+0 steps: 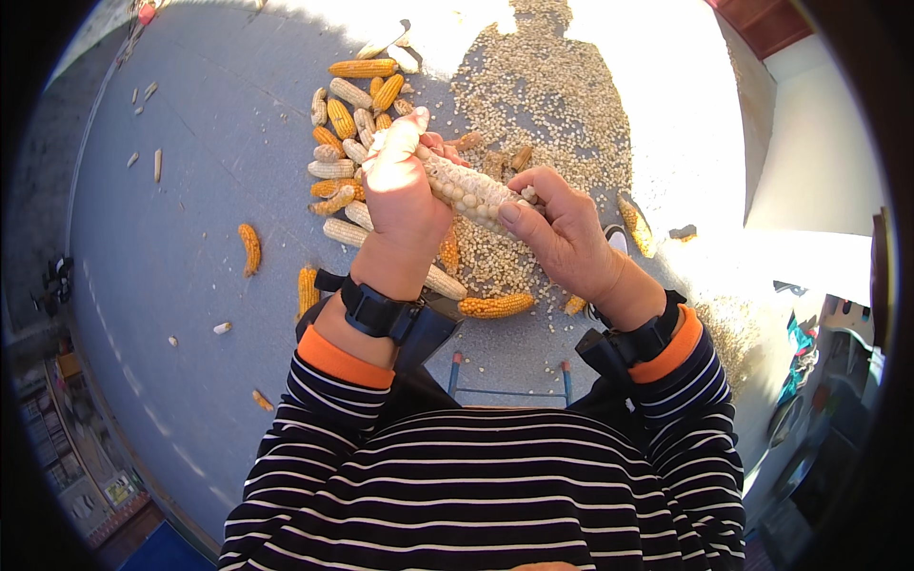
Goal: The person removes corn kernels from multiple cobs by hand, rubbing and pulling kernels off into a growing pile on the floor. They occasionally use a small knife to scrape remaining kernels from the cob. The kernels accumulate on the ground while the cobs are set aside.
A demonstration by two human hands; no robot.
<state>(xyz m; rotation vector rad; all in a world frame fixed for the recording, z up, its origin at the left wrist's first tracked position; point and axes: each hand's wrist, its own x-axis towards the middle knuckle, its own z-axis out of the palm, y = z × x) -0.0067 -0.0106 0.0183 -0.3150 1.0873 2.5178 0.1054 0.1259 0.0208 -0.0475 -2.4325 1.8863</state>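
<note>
A whitish corn cob, partly bare and partly covered in pale kernels, lies slantwise between both hands. My left hand is wrapped around its upper left end, in bright sun. At the lower right end, my right hand grips the cob between thumb and fingers, with a few kernels by the fingertips. Beneath the hands, loose pale kernels are spread on the grey floor. Yellow and white ears of corn are heaped to the left of the kernels. A yellow ear lies nearer to me.
More loose kernels spread ahead, under my shadow. Single ears lie at the left and right. Small cob pieces are scattered on the left floor. Blue metal legs of a seat show between my knees. A shoe is beside my right hand.
</note>
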